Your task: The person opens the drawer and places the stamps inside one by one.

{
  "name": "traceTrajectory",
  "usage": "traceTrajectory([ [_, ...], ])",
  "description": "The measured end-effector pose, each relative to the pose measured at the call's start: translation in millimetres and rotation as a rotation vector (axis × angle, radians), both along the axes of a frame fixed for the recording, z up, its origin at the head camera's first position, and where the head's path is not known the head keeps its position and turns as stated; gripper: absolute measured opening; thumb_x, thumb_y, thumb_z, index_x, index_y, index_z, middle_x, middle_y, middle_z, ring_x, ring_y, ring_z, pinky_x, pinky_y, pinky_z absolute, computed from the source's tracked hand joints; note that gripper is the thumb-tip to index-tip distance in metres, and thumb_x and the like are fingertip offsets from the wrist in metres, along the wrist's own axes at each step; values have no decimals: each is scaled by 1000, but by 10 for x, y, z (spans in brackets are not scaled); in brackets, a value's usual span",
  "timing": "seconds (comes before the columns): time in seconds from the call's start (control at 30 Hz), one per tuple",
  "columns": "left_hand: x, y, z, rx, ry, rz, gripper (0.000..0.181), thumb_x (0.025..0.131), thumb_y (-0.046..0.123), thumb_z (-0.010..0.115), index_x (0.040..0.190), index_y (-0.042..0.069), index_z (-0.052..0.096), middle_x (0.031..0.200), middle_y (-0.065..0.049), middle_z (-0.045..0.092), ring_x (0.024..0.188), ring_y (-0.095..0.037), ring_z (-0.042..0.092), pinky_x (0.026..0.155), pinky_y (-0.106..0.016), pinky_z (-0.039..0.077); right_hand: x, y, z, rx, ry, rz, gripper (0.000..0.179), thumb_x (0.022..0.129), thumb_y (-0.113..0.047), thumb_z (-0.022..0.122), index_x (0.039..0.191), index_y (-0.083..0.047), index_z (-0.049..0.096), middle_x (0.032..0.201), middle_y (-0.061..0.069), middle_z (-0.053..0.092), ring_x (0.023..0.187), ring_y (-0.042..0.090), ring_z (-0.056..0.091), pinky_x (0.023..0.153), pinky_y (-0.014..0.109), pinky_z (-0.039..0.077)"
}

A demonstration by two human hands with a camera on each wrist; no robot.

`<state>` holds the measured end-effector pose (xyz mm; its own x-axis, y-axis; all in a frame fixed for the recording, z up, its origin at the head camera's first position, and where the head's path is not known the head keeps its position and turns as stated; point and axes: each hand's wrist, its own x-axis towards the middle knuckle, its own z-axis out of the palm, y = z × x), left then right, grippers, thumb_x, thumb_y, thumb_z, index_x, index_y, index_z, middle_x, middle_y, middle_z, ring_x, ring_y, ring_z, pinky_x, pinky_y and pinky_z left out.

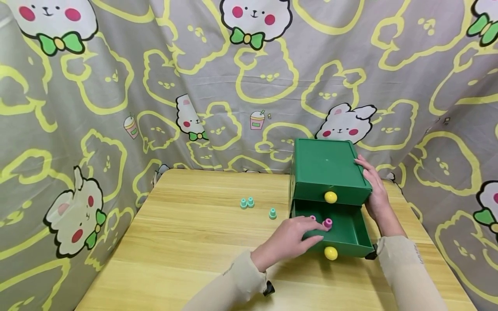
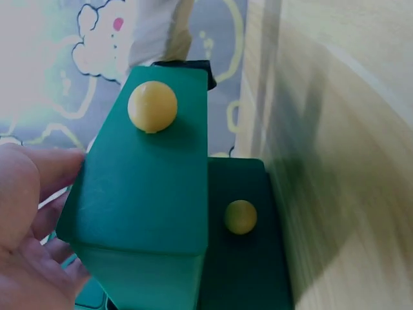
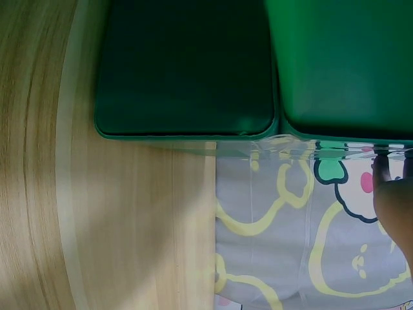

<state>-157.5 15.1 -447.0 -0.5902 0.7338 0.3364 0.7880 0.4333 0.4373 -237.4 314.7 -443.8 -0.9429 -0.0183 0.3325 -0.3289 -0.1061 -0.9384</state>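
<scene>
A green two-drawer cabinet [image 1: 327, 164] with yellow knobs stands on the table, its lower drawer [image 1: 350, 250] pulled out. Over that drawer's left part reaches my left hand [image 1: 289, 235], fingers extended and thumb apart. Its fingertip is at a small pink cone-shaped piece [image 1: 328, 223] inside the drawer; whether they touch is hard to tell. A second pink piece [image 1: 313, 218] is partly hidden behind the hand. My right hand [image 1: 375, 190] rests against the cabinet's right side, fingers along its upper edge. In the left wrist view, the drawer front [image 2: 142, 194] hides the left fingertips.
Three teal cone-shaped pieces stand on the wooden table [image 1: 186, 224] left of the cabinet: a close pair [image 1: 247, 203] and a single piece [image 1: 272, 214] nearer the drawer. A patterned grey curtain [image 1: 218, 86] hangs behind and at both sides.
</scene>
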Motion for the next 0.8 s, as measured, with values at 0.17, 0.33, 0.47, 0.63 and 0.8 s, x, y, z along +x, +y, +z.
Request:
traceTrajectory([
  [0.17, 37, -2, -25, 42, 45, -70, 27, 108, 31, 58, 129, 22, 72, 130, 10, 72, 134, -10, 60, 118, -23, 39, 4, 4, -4, -1, 2, 1, 49, 113, -33, 36, 160, -16, 41, 175, -7, 11, 160, 17, 4, 131, 43, -5],
  [0.33, 71, 16, -63, 99, 174, -174, 23, 104, 27, 65, 124, 19, 74, 121, 9, 75, 119, -2, 64, 114, -16, 39, 1, 11, -2, -1, 3, 3, 49, 113, -33, 36, 160, -17, 41, 175, -7, 11, 160, 17, 3, 130, 45, -7],
  [0.47, 118, 27, -93, 111, 287, -240, 22, 101, 24, 69, 122, 19, 75, 118, 11, 75, 114, 0, 63, 111, -11, 38, -5, 18, -5, -3, 2, 2, 49, 113, -33, 36, 160, -16, 40, 175, -7, 11, 160, 17, 3, 130, 45, -6],
  [0.63, 194, 23, -148, 105, 304, -288, 24, 101, 23, 69, 124, 21, 75, 114, 13, 75, 106, 2, 64, 101, -5, 40, -13, 17, -7, -6, -1, 2, 49, 113, -33, 36, 159, -17, 41, 175, -7, 12, 161, 17, 3, 130, 45, -6],
  [0.8, 254, 19, -215, 84, 82, -315, 28, 104, 20, 65, 132, 18, 70, 112, 9, 75, 91, 7, 60, 86, -1, 44, -12, 15, -12, -4, 1, 4, 49, 113, -33, 36, 160, -16, 41, 174, -9, 13, 160, 17, 4, 131, 43, -5],
])
